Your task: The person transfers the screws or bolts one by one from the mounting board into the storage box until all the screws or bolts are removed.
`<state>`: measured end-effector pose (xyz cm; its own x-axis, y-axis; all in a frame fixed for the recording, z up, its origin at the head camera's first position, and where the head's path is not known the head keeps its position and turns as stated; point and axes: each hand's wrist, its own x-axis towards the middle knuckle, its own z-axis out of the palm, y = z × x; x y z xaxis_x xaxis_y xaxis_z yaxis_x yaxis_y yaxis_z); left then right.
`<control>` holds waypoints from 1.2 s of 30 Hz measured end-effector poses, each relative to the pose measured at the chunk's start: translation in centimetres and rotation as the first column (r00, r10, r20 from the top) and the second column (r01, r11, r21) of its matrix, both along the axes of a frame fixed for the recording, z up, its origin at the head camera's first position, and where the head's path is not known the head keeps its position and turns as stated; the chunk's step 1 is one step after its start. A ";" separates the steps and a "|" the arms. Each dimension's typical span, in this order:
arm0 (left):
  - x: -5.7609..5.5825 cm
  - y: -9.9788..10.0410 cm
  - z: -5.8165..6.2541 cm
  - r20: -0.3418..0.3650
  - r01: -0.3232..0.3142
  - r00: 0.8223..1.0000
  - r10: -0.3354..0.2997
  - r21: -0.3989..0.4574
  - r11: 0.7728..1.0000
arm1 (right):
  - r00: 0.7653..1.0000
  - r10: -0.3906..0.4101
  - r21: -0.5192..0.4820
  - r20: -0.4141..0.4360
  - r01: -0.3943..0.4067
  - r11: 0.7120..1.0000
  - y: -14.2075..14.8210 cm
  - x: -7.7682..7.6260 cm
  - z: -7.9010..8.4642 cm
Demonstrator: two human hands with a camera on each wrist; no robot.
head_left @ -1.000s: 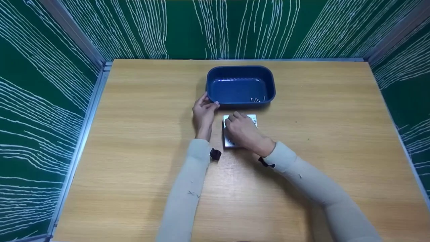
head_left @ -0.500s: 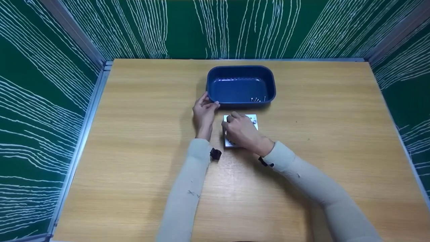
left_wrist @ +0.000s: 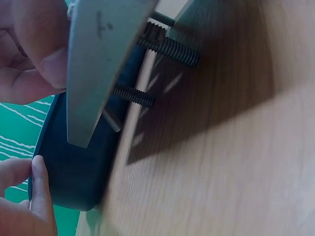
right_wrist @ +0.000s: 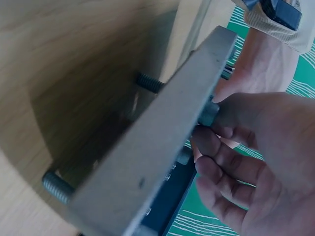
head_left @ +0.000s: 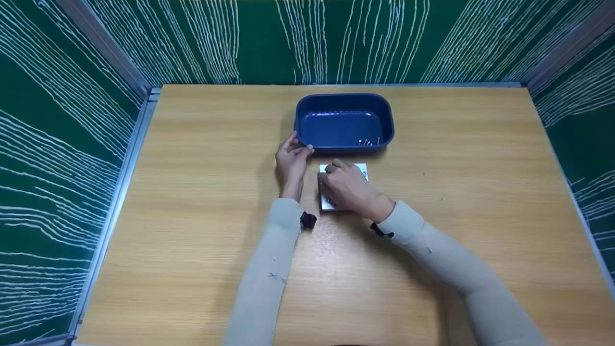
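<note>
My left hand [head_left: 291, 163] pinches the near-left corner of a dark blue plastic bin [head_left: 343, 149] between thumb and fingers. Right in front of the bin is a square metal plate [head_left: 329, 204], mostly covered by my right hand [head_left: 350, 187]. The right thumb and fingertips pinch the head of a bolt [right_wrist: 209, 114] on the plate's upper face, as the right wrist view shows. Threaded shanks [left_wrist: 179, 52] stick out below the plate, which stands raised off the wooden table on them. Other bolt heads [right_wrist: 184, 156] sit along the plate.
Several small screws [head_left: 367, 142] lie inside the bin at its near-right side. The wooden table [head_left: 192, 230] is bordered by metal rails [head_left: 115, 192] and green panels with white streaks [head_left: 262, 62] at the back and sides. A black wrist camera [head_left: 308, 220] sits by the left cuff.
The right hand's fingers turn slightly and shift a little left then back over the plate. The left hand, the bin and the plate stay in place.
</note>
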<state>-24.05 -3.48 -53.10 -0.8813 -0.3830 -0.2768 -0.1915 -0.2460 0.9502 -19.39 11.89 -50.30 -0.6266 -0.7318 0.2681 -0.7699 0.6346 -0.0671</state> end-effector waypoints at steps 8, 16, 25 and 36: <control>0.1 0.0 -0.1 0.001 0.002 1.000 -0.002 0.014 1.000 | 1.000 0.010 0.008 0.007 -0.010 1.000 -0.1 0.0 0.0; 0.0 0.0 0.0 -0.023 -0.009 1.000 0.010 0.041 0.999 | 1.000 0.004 0.028 0.013 -0.005 1.000 0.0 0.0 0.1; -0.1 0.1 -0.3 -0.045 -0.013 0.999 0.015 0.043 0.999 | 1.000 0.016 0.073 -0.017 -0.015 0.997 0.0 -0.1 0.1; 0.0 0.1 -0.2 -0.037 -0.003 0.999 0.004 0.031 1.000 | 0.988 0.068 0.024 -0.138 -0.066 0.998 0.8 -0.5 0.6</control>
